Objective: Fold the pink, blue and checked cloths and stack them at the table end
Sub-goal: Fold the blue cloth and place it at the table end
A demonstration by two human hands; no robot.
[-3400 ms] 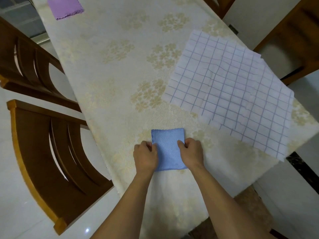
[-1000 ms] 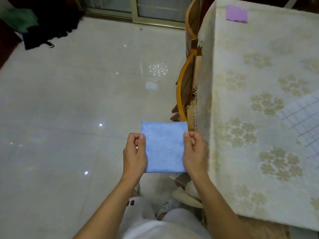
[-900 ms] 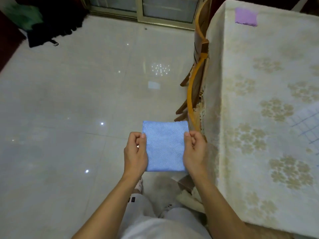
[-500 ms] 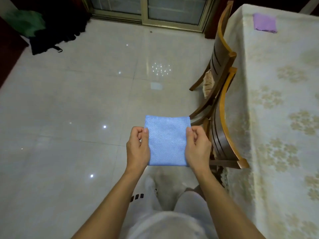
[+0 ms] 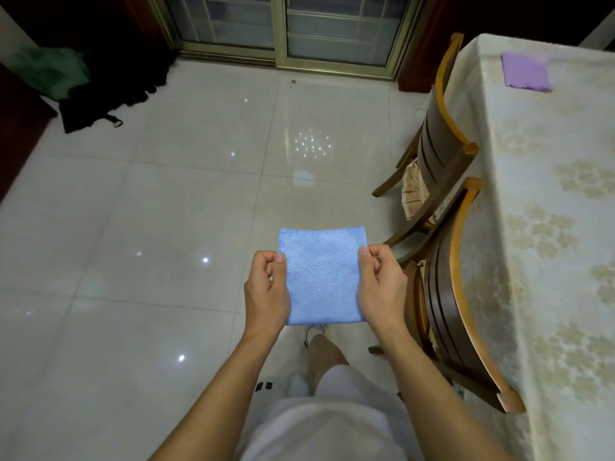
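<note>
The folded blue cloth [image 5: 322,277] hangs flat in the air above the floor, to the left of the table. My left hand [image 5: 266,287] pinches its left edge and my right hand [image 5: 382,284] pinches its right edge. A folded pink-purple cloth [image 5: 525,72] lies at the far end of the table [image 5: 545,201], which fills the right side of the view. The checked cloth is out of the frame.
Two wooden chairs [image 5: 442,154] [image 5: 462,294] stand pushed against the table's left side, close to my right hand. Glossy white floor tiles [image 5: 149,227] spread left. Dark bags [image 5: 90,94] lie by the sliding glass door [image 5: 286,28] at the back.
I have lifted the blue cloth off the table and walked along its left side. The chairs and table have slid rightward in view; the checked cloth has left the frame.
</note>
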